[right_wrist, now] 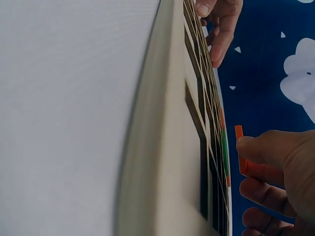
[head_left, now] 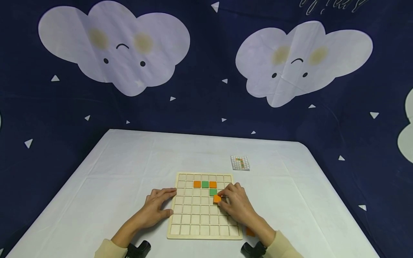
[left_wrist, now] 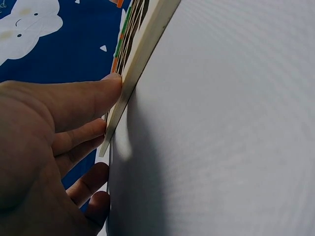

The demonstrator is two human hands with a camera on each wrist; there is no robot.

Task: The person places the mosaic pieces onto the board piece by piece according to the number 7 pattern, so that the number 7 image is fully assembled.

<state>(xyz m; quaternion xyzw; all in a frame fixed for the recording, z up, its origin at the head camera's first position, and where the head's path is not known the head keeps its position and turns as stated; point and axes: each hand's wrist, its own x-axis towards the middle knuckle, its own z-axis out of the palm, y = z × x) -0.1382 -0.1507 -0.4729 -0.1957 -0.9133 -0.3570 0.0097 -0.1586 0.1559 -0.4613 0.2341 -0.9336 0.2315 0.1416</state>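
A wooden grid board [head_left: 190, 237] lies on the white table. Near its far side, an orange tile [head_left: 197, 184], a green tile [head_left: 205, 184] and another orange tile [head_left: 213, 184] sit in a row, with a second green tile [head_left: 213, 192] below the right one. My right hand [head_left: 238, 204] pinches a square orange tile [head_left: 217, 199] between thumb and fingers, just over the board below that green tile. In the right wrist view this orange tile [right_wrist: 240, 147] stands above the grid. My left hand [head_left: 155, 208] touches the board's left edge, fingers extended and thumb apart.
A small printed card [head_left: 240, 163] with a coloured grid pattern lies beyond the board to the right. Partly hidden under the right forearm, an orange piece [head_left: 250, 232] rests beside the board. A dark blue cloth with clouds [head_left: 206, 118] hangs behind the table.
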